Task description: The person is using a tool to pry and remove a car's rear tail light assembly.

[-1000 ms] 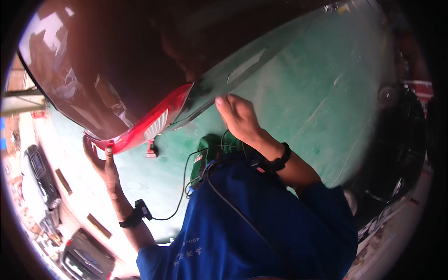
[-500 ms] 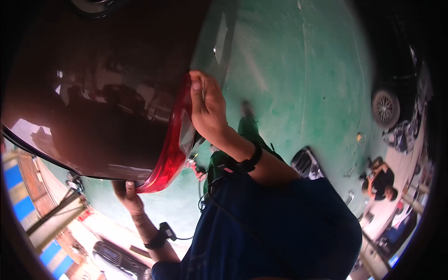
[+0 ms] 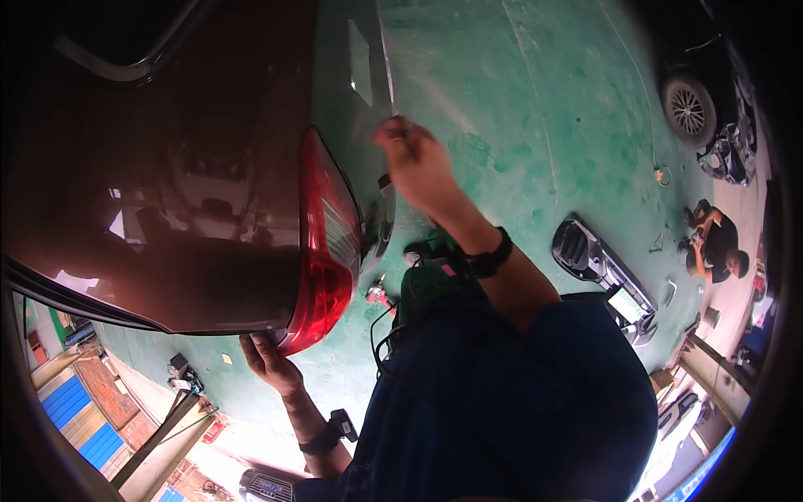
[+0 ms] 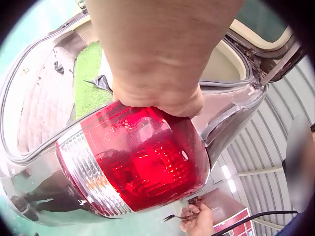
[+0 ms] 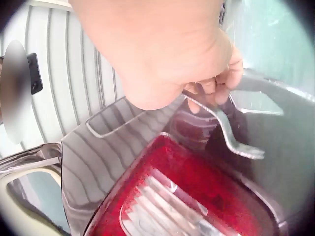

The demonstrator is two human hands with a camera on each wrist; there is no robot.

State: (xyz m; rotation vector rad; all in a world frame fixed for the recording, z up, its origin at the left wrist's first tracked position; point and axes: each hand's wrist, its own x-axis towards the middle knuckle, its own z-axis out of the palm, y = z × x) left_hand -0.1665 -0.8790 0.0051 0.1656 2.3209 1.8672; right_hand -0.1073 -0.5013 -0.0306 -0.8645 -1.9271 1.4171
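A red tail light (image 3: pixel 322 280) with a clear ribbed section sits at the rear corner of a dark brown car (image 3: pixel 209 209). My left hand (image 3: pixel 272 364) grips its inner edge, fingers reaching round behind; in the left wrist view the heel of the hand lies against the red lens (image 4: pixel 152 162) and hides the fingertips. In my right hand (image 3: pixel 422 171) is a bent metal pry tool (image 5: pixel 229 135), whose forked tip shows in the left wrist view. That hand is raised outside the light's upper end, apart from it.
A red-and-black power tool (image 3: pixel 379 294) lies on the green floor (image 3: pixel 485 167) below. Farther right are a detached car bumper (image 3: pixel 606 268), a crouching person (image 3: pixel 719 243) and a dark car's wheel (image 3: pixel 688 109). The brown car's rear opening shows a green mat (image 4: pixel 91 81).
My right hand came onto the light's upper end, then lifted off outward. The left hand stayed at the inner edge, sliding slightly along it. The head view has turned.
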